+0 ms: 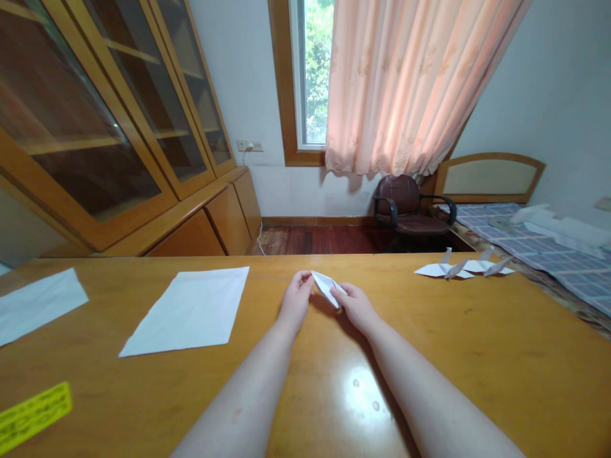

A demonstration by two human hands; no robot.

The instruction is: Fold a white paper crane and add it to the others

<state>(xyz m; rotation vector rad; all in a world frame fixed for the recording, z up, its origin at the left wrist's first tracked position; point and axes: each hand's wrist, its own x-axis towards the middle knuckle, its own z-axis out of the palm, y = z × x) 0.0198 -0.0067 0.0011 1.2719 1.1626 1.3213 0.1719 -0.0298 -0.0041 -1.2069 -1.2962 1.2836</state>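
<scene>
A small folded piece of white paper (326, 285) is held above the middle of the wooden table (501, 343). My left hand (296, 301) pinches its far left corner with curled fingers. The near right end of the paper is pinched by my right hand (356, 306). Both forearms stretch forward over the glossy tabletop.
A flat white sheet (191, 310) lies left of my hands, another sheet (35, 304) at the far left edge, and a yellow label (32, 415) near the front left. Folded paper cranes (463, 268) sit at the back right. Beyond the table are cabinets, a chair (408, 210) and a bed.
</scene>
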